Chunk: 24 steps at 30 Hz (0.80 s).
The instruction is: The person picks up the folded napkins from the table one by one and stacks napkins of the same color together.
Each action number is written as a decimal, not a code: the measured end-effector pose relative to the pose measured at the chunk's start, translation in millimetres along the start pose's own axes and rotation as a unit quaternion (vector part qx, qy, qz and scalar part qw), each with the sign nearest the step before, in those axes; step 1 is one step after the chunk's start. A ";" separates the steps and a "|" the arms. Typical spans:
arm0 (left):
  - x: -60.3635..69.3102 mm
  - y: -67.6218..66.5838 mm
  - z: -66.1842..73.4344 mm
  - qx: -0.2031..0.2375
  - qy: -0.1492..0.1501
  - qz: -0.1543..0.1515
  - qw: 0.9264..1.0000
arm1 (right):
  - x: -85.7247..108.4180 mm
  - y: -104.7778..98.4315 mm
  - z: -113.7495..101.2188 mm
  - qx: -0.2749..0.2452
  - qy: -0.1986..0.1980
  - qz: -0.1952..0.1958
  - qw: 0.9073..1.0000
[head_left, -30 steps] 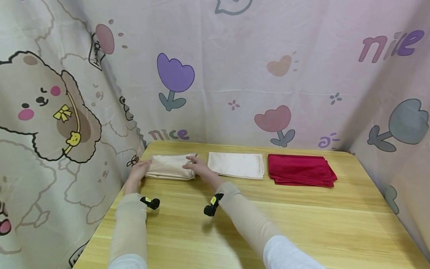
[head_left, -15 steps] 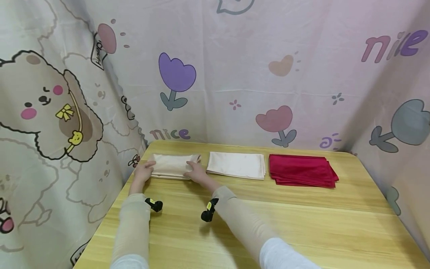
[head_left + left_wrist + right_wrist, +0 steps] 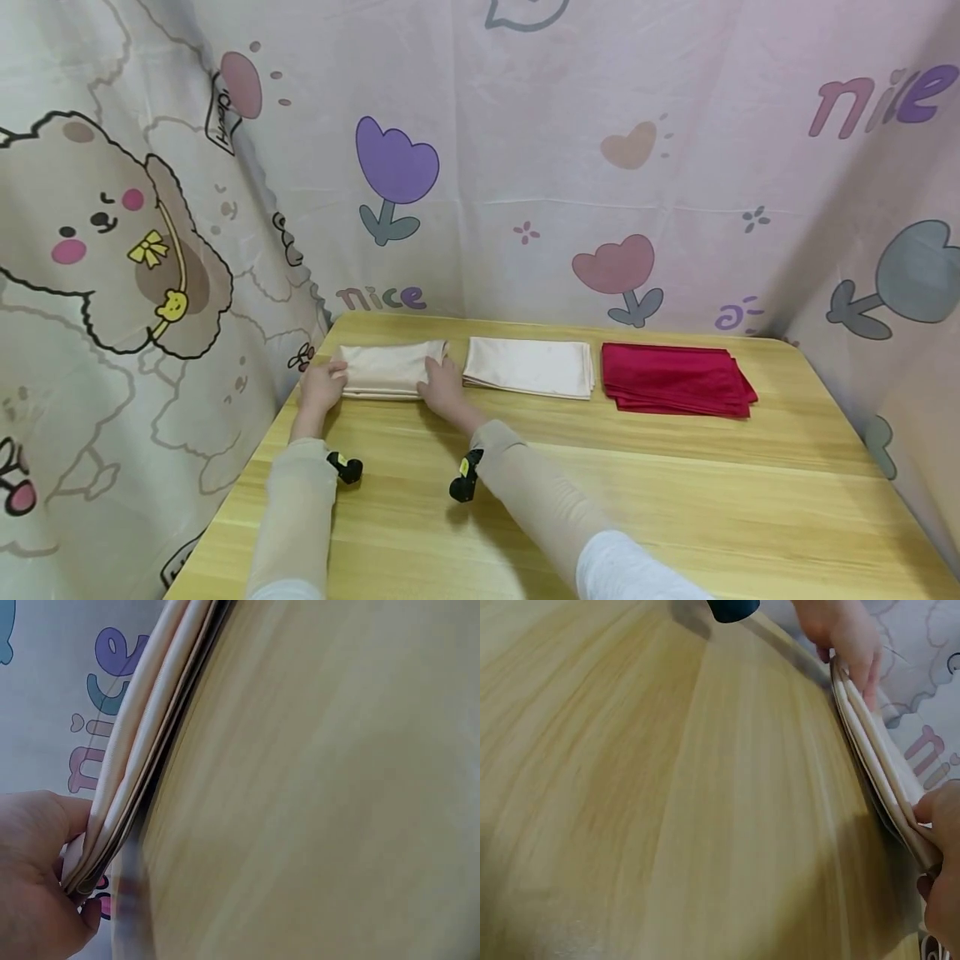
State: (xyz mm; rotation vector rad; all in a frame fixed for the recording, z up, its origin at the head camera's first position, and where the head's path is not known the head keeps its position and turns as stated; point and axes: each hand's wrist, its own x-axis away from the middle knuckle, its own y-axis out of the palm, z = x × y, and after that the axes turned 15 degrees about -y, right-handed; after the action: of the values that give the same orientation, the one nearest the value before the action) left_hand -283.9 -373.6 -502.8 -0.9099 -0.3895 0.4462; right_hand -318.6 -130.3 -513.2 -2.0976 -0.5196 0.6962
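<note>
A folded cream cloth lies at the back left of the table. My left hand grips its left end; the left wrist view has that hand with its fingers over the layered cloth and the thumb below. At the cloth's right end is my right hand, and in the right wrist view this hand pinches the corner of the stacked layers. The layers' front edge shows a slight gap above the table in the wrist views.
Right of the cream cloth lies a folded white cloth, then a stack of red cloths with uneven edges. Behind the wooden table hangs a printed curtain, which also runs along the left side. A black wrist device sits on each sleeve.
Both hands have closed on the ends of the cream cloth, the right hand's fingers having drawn down onto it. The cloth has shifted very slightly; the other cloths stay put.
</note>
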 end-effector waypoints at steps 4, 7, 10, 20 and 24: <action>4.7 -0.4 -0.8 -0.012 0.007 0.012 1.000 | 3.0 2.9 0.4 0.058 -0.024 0.004 0.998; 8.4 -1.4 -2.9 -0.025 0.014 0.017 0.999 | 5.5 3.9 0.1 0.105 -0.049 0.006 0.993; 11.8 -3.7 -5.7 -0.036 0.017 0.024 0.999 | 7.5 3.8 -1.4 0.171 -0.078 0.004 0.982; 18.9 -11.1 -13.2 -0.031 0.031 0.040 0.998 | 11.9 -1.5 -7.6 0.216 -0.074 -0.015 0.973; 21.3 -12.2 -15.5 -0.038 0.040 0.057 0.997 | 13.9 -2.8 -8.1 0.215 -0.075 -0.015 0.974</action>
State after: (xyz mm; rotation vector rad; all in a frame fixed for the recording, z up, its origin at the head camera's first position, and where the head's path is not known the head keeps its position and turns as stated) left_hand -255.8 -379.3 -498.5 -1.0246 -0.2847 0.5003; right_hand -303.2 -125.4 -511.0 -1.6389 -0.4364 0.8693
